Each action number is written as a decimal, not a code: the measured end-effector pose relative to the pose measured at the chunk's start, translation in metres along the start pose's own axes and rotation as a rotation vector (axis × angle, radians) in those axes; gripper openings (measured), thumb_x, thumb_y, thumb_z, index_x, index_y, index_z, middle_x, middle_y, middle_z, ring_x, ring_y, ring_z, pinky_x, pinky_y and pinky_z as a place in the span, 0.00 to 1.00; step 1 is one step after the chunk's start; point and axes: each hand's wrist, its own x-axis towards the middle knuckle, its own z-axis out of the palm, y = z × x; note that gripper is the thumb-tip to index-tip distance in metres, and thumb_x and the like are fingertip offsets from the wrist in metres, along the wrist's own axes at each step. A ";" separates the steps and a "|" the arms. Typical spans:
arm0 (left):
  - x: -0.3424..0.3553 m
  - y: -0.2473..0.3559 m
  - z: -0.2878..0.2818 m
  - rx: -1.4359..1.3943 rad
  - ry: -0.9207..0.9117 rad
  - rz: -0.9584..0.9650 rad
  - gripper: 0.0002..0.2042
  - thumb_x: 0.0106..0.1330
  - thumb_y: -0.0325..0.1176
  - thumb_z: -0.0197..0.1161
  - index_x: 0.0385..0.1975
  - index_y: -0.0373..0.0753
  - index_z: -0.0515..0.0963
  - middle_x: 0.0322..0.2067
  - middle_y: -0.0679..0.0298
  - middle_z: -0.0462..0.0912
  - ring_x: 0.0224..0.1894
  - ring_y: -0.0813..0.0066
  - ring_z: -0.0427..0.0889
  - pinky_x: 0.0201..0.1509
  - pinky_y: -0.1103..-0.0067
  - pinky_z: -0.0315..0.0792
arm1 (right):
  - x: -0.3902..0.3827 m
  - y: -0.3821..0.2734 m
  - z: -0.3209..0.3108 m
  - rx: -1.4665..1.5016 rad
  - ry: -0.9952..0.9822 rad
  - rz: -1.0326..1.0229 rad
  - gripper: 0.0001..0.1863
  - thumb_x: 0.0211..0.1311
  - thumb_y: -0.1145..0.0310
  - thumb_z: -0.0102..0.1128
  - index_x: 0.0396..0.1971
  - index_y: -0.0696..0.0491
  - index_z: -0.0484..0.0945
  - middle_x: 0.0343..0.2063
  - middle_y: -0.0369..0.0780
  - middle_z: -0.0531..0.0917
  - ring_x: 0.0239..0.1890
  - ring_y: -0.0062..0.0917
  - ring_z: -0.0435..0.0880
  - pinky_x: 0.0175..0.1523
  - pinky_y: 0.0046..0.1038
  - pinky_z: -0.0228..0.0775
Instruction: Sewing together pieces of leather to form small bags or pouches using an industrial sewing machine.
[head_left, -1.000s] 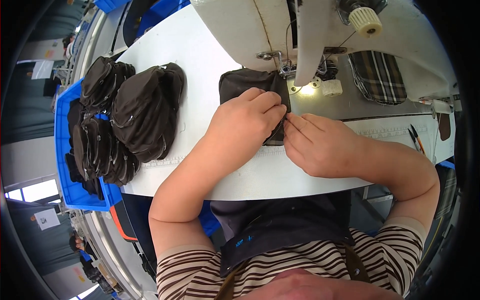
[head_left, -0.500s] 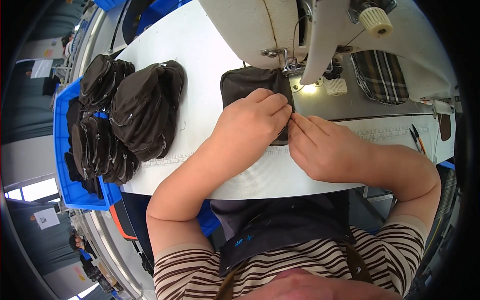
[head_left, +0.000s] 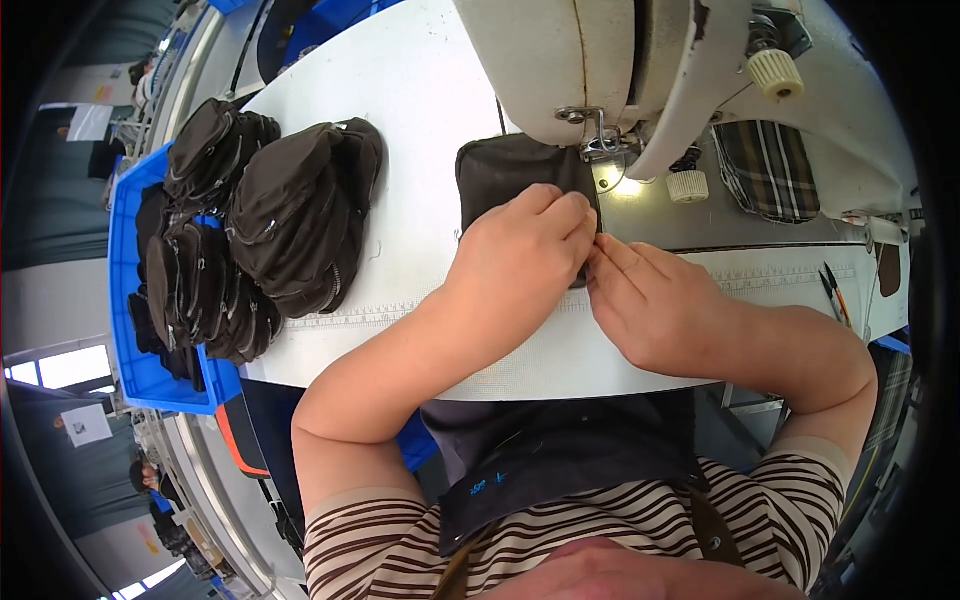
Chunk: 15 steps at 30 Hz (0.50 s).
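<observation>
A dark brown fabric pouch piece (head_left: 510, 170) lies flat on the white table, its right edge running up to the presser foot (head_left: 606, 150) of the sewing machine (head_left: 545, 60). My left hand (head_left: 528, 245) rests on the piece with its fingers bent, pinching the right edge. Against that same edge, just right of it, my right hand (head_left: 650, 300) has its thumb and fingertips pressed together. Both sets of fingertips almost meet there, below the needle area. My left hand and forearm hide the lower part of the piece.
Brown zippered pouches (head_left: 300, 215) are heaped on the left, partly over a blue bin (head_left: 215, 395). Folded plaid fabric (head_left: 768, 165) sits right of the needle. Pens (head_left: 836, 290) lie at the right, near a ruler strip (head_left: 740, 278) along the table.
The view has shifted slightly, so the machine and brown piece appear farther right. My left fingers have bunched closer at the edge, and less of the piece's lower end shows.
</observation>
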 end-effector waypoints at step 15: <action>0.015 -0.034 0.017 -0.052 0.157 -0.029 0.21 0.53 0.30 0.74 0.49 0.38 0.85 0.47 0.66 0.86 0.51 0.65 0.83 0.51 0.74 0.82 | 0.005 0.015 0.010 0.093 0.056 0.172 0.16 0.52 0.73 0.65 0.41 0.65 0.84 0.44 0.51 0.87 0.51 0.42 0.87 0.54 0.36 0.83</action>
